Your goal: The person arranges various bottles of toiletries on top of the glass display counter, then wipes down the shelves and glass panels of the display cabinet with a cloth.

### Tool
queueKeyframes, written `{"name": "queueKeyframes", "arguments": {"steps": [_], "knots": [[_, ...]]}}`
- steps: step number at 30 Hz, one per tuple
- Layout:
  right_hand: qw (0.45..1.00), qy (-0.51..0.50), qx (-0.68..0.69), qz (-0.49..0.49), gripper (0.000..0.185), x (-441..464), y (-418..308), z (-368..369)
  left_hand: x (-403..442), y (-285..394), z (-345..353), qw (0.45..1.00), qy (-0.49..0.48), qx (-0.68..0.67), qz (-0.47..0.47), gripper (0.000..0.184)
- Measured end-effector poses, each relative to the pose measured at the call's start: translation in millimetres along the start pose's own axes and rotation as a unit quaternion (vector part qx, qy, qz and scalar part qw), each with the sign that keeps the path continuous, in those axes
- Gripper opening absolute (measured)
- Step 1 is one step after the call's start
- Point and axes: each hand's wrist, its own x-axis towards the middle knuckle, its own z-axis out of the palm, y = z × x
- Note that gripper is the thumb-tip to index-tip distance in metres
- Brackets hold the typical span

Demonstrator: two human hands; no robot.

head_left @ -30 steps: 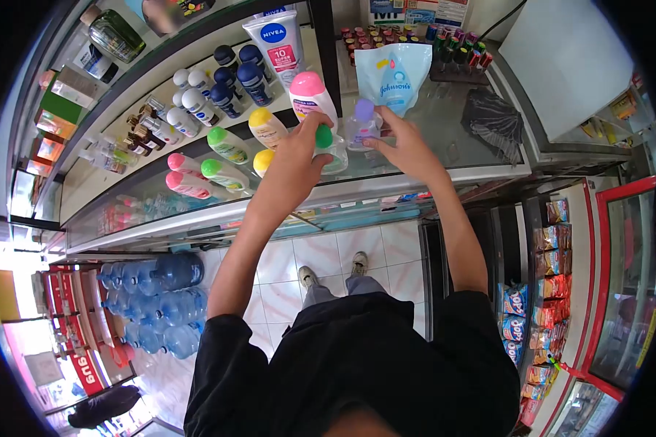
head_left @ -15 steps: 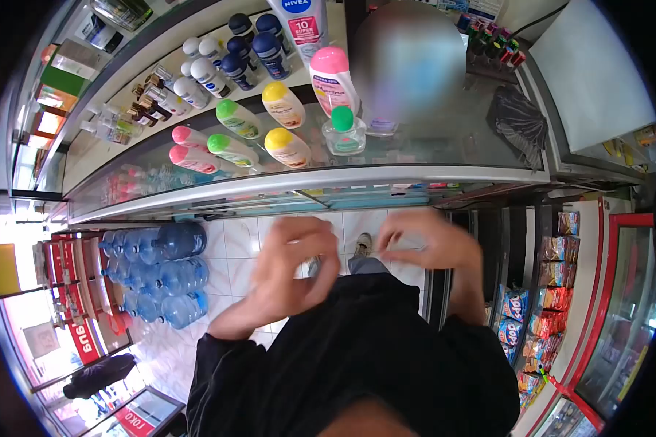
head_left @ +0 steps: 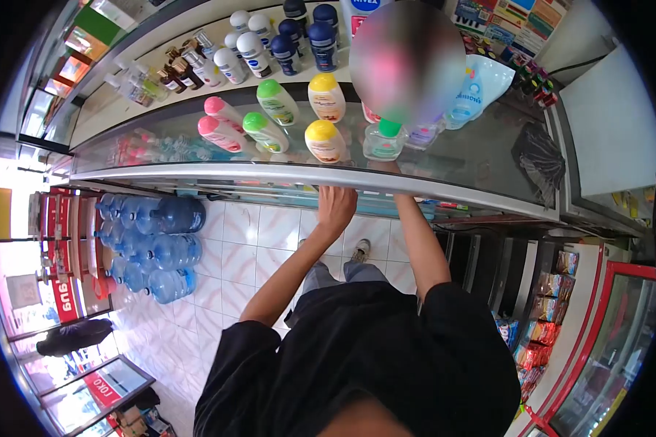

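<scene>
My left hand (head_left: pixel 336 208) is at the front of the glass display counter (head_left: pixel 270 172), just under its metal rim. Its knuckles show, but the fingertips are hidden. My right forearm (head_left: pixel 420 237) reaches in beneath the same rim. Only a faint part of my right hand (head_left: pixel 383 167) shows through the glass top, and its fingers cannot be made out. Above the hands, on the glass, stand a clear bottle with a green cap (head_left: pixel 384 144) and a yellow-capped bottle (head_left: pixel 325 143).
Green-capped bottles (head_left: pixel 265 134), pink-capped bottles (head_left: pixel 222 134) and roll-on deodorants (head_left: pixel 254 55) stand on the counter. A blurred round patch covers part of it. Large blue water jugs (head_left: pixel 171 251) are on the tiled floor at left; snack packets (head_left: pixel 543 333) line the right.
Both hands, raised in front of my body with fingers curled, have moved forward to the counter's front. The right one has gone in under the rim. The view has shifted.
</scene>
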Motion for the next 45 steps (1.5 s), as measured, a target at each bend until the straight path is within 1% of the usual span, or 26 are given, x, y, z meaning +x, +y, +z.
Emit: {"name": "queueKeyframes", "arguments": {"steps": [2, 5, 11, 17, 20, 21, 23, 26, 27, 30, 33, 36, 37, 41, 42, 44, 45], "knots": [[1.0, -0.023, -0.005, -0.007, 0.026, 12.1, -1.6, 3.1, 9.9, 0.1, -1.8, 1.0, -0.012, -0.023, -0.014, 0.015], [0.999, -0.05, -0.011, -0.01, 0.027, 21.9, -3.3, 7.2, 11.4, -13.8, 10.7, 0.998, -0.055, 0.0, -0.017, 0.013], [0.997, -0.075, -0.013, -0.011, 0.027, 17.5, 2.4, 3.1, 1.9, -40.2, 36.9, 0.996, -0.082, -0.019, -0.014, 0.019], [0.996, -0.088, -0.016, -0.018, 0.028, 15.6, 2.2, 1.1, -4.6, -50.7, 50.3, 0.988, -0.13, -0.061, -0.062, 0.02], [0.996, -0.09, -0.017, -0.019, 0.029, 16.8, 2.8, 3.0, -9.4, -53.6, 55.6, 0.997, -0.067, -0.041, -0.003, 0.022], [0.995, -0.093, -0.019, -0.022, 0.029, 18.0, 2.9, 3.3, -9.4, -51.0, 51.3, 0.994, -0.094, -0.047, -0.027, 0.022], [0.995, -0.092, -0.018, -0.023, 0.029, 20.2, 3.6, 6.6, -8.6, -37.7, 33.4, 0.984, -0.149, -0.057, -0.075, 0.02], [0.995, -0.093, -0.019, -0.025, 0.03, 23.4, 7.9, 11.9, -11.9, -13.6, 3.8, 0.96, -0.204, -0.12, -0.149, 0.018], [0.995, -0.093, -0.019, -0.028, 0.03, 23.4, 3.6, 11.8, -19.2, -7.3, -2.1, 0.971, -0.151, -0.135, -0.125, 0.02], [0.995, -0.091, -0.023, -0.035, 0.03, 22.2, 4.3, 15.1, -40.2, -1.2, -19.5, 0.964, -0.099, -0.24, -0.064, 0.029], [0.995, -0.078, -0.033, -0.051, 0.031, 11.1, 8.4, 11.4, -63.0, 0.8, -45.3, 0.918, -0.133, -0.353, -0.124, 0.031], [0.994, -0.065, -0.058, -0.07, 0.031, -23.7, 11.9, -3.0, -78.4, -3.5, -77.7, 0.894, -0.169, -0.353, -0.22, 0.035], [0.993, -0.075, -0.062, -0.065, 0.032, -39.6, 10.8, -8.9, -89.1, -14.5, -79.3, 0.875, -0.165, -0.381, -0.247, 0.039], [0.986, -0.152, -0.059, -0.013, 0.032, -120.4, -10.9, -28.6, -88.4, -35.2, -150.7, 0.864, -0.123, -0.396, -0.286, 0.043], [0.984, -0.171, -0.046, 0.002, 0.033, -140.1, -19.7, -32.5, -88.4, -46.2, -168.8, 0.879, -0.135, -0.347, -0.299, 0.04], [0.987, -0.154, 0.015, 0.032, 0.027, -179.0, -50.3, -29.6, -84.7, -67.5, -206.6, 0.881, -0.094, -0.363, -0.289, 0.039], [0.987, -0.148, 0.045, 0.048, 0.025, -191.6, -64.2, -24.3, -80.0, -81.9, -227.5, 0.876, -0.108, -0.366, -0.296, 0.04]]}}
